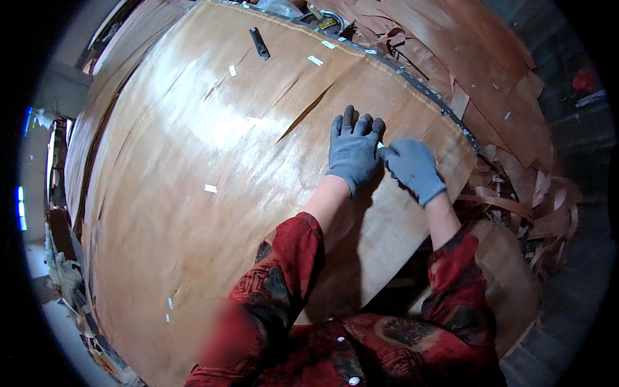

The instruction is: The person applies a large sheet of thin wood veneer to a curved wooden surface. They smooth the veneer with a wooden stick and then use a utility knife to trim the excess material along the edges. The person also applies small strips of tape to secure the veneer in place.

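Note:
A large, thin, light-brown wood veneer sheet (pixel 167 226) spreads before me, with a long dark split (pixel 306 115) in its far half. My left hand (pixel 354 149), in a grey glove, lies flat on the sheet to the right of that split, fingers stretched forward. Close beside it, my right hand (pixel 414 169), also gloved, has its fingers closed and slightly blurred. At its fingertips shows a small white strip of tape (pixel 380 146), partly hidden by the glove. Similar white strips (pixel 211 188) are scattered over the veneer.
A black narrow tool (pixel 259 44) lies on the far part of the sheet. Past the far edge stands a round container (pixel 327 23) with things in it. Torn veneer pieces (pixel 490 84) pile up at the right, with curled strips (pixel 554 206) below them.

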Demonstrator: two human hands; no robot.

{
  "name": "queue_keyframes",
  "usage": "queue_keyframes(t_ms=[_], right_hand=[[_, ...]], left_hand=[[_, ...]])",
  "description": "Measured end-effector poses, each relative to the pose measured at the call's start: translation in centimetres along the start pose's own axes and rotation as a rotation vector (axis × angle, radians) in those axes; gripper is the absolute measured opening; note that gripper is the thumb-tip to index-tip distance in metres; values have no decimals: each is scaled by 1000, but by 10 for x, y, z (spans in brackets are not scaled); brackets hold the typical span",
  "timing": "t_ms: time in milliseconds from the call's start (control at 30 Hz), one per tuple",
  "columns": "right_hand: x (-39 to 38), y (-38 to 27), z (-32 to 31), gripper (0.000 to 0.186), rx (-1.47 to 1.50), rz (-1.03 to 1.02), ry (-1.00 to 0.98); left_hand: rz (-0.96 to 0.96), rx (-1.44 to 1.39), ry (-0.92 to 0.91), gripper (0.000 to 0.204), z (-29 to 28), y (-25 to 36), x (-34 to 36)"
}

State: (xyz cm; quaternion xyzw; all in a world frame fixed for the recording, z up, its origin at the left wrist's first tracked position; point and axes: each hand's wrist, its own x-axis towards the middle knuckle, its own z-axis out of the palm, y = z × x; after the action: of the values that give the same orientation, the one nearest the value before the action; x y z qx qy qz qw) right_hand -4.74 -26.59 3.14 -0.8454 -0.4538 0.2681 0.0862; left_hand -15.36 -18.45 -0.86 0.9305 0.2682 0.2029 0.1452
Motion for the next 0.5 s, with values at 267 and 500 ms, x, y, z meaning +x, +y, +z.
queue_keyframes(t_ms=[267, 500], right_hand=[[-15, -3, -13, 25, 653, -102, 161], [70, -71, 6, 22, 647, -213, -54]], left_hand=[[-58, 14, 193, 69, -50, -63, -31], [-181, 113, 103, 43, -53, -100, -49]])
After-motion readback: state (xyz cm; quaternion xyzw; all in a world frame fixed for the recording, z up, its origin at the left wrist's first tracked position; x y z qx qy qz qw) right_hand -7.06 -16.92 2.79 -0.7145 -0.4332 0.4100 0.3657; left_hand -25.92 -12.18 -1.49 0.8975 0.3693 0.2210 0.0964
